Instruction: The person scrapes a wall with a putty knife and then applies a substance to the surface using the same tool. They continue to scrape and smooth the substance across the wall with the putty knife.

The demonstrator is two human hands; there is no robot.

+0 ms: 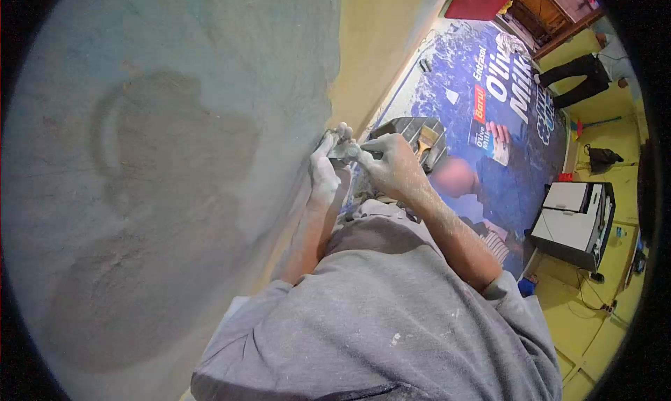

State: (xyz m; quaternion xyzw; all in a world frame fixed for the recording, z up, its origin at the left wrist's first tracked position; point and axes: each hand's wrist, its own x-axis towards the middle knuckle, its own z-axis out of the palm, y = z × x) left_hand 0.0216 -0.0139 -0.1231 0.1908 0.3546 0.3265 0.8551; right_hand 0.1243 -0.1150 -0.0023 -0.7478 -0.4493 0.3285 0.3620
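Observation:
Both hands are coated in pale dust and meet in front of my chest, close to the wall. My right hand (395, 169) is closed around a small dark-handled tool (375, 151), whose far end points at my other hand. My left hand (324, 172) is curled, palm inward, around a small greyish piece (342, 151) that touches the tool's end; its kind cannot be made out. Below and beyond my right hand lies a black ribbed paint tray (437, 132) with a wooden-handled paintbrush (425, 141) in it.
A grey-plastered wall (210, 66) rises close on the left, with my shadow on it. A blue printed banner (489, 177), spattered white, covers the floor. A white-and-black cabinet (570, 212) stands by the yellow wall (580, 317). Another person in dark trousers (583, 78) is at the far right.

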